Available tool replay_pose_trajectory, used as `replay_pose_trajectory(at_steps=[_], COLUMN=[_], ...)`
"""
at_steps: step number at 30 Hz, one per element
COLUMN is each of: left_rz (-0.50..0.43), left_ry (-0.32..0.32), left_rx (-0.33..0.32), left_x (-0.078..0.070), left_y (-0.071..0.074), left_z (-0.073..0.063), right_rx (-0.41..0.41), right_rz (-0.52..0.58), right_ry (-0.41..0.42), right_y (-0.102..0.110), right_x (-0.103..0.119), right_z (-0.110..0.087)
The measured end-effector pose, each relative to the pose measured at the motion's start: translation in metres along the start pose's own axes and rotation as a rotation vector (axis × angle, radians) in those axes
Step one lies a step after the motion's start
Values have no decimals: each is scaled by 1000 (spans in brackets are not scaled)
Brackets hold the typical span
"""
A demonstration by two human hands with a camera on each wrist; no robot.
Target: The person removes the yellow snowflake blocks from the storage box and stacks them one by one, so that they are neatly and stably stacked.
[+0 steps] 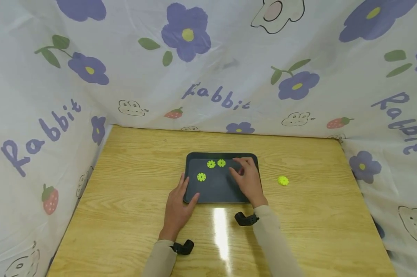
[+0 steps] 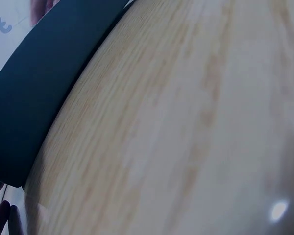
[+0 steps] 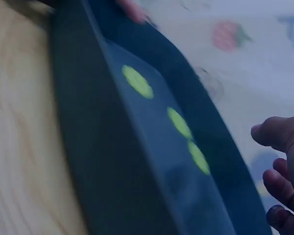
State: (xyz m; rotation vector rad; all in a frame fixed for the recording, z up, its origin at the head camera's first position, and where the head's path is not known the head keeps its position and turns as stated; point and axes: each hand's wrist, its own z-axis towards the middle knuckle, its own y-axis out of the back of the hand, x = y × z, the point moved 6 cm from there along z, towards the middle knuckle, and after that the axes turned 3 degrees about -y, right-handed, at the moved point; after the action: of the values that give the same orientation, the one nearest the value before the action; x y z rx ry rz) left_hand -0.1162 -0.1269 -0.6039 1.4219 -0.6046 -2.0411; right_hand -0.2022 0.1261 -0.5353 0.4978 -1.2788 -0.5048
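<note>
Three yellow-green notched plastic discs lie flat in a dark shallow tray: a left disc, a middle disc and a right disc, the latter two side by side. My left hand rests at the tray's front-left corner, fingers extended along the left rim and thumb by the front rim. Over the tray's right part is my right hand, thumb and fingers parted and loosely bent. In the right wrist view nothing shows between those fingers.
More yellow-green discs lie in a small overlapping pile on the wooden table, right of the tray. White cloth printed with flowers and rabbits hangs behind the table and along both sides. Each wrist wears a small black camera.
</note>
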Motion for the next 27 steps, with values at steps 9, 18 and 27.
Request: replay_pose_trajectory(at_steps=[9, 18, 27], left_rz=[-5, 15, 16], left_ry=[9, 3, -4], left_rx=[-1, 3, 4], left_x=[1, -3, -3], left_y=[1, 1, 2], left_z=[-1, 1, 3], right_rx=[317, 322, 321], right_rz=[-161, -254, -227], right_ry=[69, -32, -52], right_y=[-80, -103, -107], right_x=[31, 34, 30], right_z=[-2, -2, -2])
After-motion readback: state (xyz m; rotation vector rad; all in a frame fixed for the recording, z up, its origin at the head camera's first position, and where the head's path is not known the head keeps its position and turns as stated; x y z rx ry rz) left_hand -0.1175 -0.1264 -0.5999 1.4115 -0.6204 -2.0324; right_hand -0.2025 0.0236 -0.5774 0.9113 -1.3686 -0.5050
